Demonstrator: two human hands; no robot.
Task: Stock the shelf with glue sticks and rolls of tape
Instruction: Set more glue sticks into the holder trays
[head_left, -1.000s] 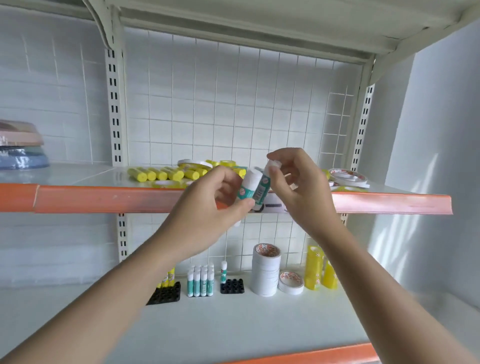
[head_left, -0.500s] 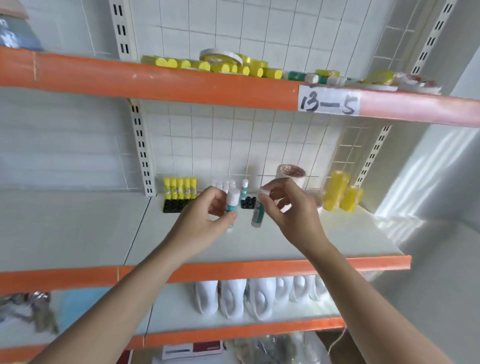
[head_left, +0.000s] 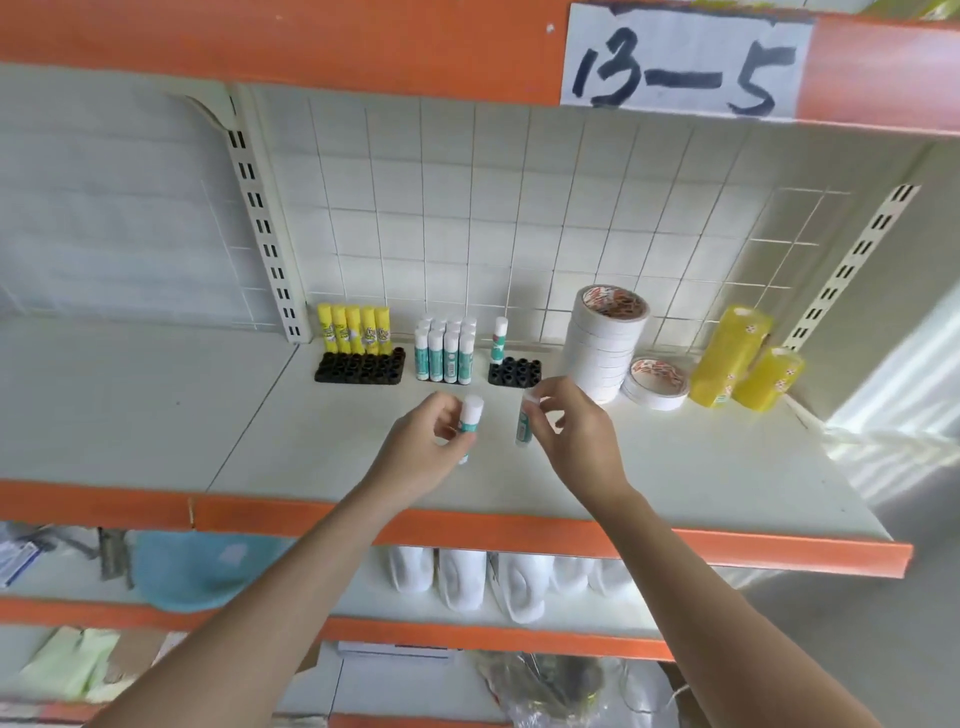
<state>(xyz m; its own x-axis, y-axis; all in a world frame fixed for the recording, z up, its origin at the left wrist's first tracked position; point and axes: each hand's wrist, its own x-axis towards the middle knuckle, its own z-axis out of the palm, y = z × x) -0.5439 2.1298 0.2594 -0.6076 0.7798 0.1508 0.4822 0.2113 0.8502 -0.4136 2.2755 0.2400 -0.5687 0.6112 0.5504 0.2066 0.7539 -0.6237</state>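
1. The white metal shelf (head_left: 675, 467) with its orange front edge now fills the view, hands lowered from the upper tier.
2. Left hand (head_left: 421, 447) grips one white-capped teal glue stick (head_left: 470, 418); right hand (head_left: 571, 431) pinches another glue stick (head_left: 522, 423), both near the small black holder tray (head_left: 514, 373), ready for slotting.

Over the white shelf (head_left: 675, 467), the left hand (head_left: 423, 452) pinches a teal glue stick (head_left: 470, 415) and the right hand (head_left: 571, 431) another stick (head_left: 522, 428), both upright. Behind stand yellow sticks (head_left: 353, 328) in a black tray (head_left: 359, 366), a teal cluster (head_left: 445, 351), stacked tape rolls (head_left: 605, 343) and yellow rolls (head_left: 730, 356).
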